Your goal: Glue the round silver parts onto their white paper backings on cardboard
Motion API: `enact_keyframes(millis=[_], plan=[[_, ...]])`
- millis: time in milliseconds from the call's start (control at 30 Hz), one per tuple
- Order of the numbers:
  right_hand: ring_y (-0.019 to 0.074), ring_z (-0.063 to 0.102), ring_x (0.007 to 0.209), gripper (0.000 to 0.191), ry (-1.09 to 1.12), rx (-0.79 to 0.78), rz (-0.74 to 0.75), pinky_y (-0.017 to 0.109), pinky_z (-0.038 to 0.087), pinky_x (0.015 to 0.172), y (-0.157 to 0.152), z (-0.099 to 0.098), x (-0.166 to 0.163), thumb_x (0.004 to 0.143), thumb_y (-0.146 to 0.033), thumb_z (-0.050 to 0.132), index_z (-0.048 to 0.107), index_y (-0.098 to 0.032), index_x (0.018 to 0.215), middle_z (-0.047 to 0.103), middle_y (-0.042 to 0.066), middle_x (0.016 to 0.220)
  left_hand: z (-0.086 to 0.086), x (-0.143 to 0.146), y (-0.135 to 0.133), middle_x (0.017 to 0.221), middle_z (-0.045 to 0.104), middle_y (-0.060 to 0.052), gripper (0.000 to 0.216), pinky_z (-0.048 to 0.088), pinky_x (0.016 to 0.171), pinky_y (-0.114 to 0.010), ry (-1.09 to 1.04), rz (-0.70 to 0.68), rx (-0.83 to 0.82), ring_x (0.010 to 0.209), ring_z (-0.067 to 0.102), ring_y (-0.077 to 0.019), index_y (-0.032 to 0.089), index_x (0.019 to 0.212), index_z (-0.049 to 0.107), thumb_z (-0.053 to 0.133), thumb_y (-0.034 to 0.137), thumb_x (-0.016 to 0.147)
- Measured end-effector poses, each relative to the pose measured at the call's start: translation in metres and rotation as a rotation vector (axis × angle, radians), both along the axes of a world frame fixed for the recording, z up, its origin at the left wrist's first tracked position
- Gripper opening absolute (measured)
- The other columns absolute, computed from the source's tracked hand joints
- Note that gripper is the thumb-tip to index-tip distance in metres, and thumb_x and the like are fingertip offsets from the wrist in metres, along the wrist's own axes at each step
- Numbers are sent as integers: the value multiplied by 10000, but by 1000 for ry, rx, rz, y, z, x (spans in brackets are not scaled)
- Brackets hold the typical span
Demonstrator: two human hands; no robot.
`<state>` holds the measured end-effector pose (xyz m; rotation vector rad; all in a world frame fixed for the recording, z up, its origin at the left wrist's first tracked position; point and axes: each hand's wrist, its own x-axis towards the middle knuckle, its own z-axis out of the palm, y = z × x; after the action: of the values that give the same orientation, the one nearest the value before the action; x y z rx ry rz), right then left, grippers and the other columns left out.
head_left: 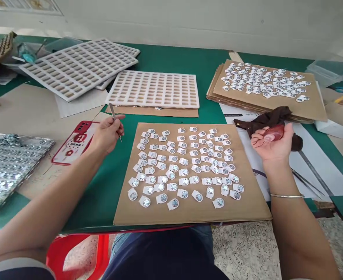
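A brown cardboard sheet [189, 212] lies in front of me with several small white tabs bearing round metal discs [186, 163] in rows. My left hand [105, 134] hovers left of the sheet, fingers closed on thin metal tweezers [114, 118]. My right hand [272, 142] is palm up to the right of the sheet, curled around a small red rounded object [274, 133]. A thin bracelet [286, 196] circles my right wrist.
White compartment trays [155, 89] [78, 64] lie at the back. A cardboard stack [314, 103] with more tabs sits far right, a dark cloth [270, 116] before it. A tray of shiny discs [5, 167] and a red phone case [74, 144] are left. Spare tweezers [305, 181] lie right.
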<state>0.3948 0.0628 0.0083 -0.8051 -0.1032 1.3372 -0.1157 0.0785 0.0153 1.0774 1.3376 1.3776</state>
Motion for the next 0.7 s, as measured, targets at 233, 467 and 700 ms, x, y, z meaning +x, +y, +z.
enact_keyframes(millis=[233,467,700], plan=[[253,669,686,359,46,-78,-296,500,533,662,-3,-10,6,482,-436,787,595,-211,685,616,53,604,-7,-14,-10,886,619,-84,208,516,735,-390,-170,-92,-131,806,621,-195,130,982,594,524,297,879],[310,668,860,449,238,-20,-325,593,496,794,-12,-8,13,420,-338,858,623,-219,784,659,110,707,-14,-13,-12,773,617,-28,281,491,664,-275,-160,-40,25,622,560,-109,178,1091,591,523,353,880],[349,651,910,489,434,-145,-537,664,433,836,-11,-6,4,373,-237,868,647,-247,809,669,119,802,-22,-14,-16,780,614,-27,252,497,734,-259,-132,9,-27,708,616,-124,124,945,621,655,295,764]])
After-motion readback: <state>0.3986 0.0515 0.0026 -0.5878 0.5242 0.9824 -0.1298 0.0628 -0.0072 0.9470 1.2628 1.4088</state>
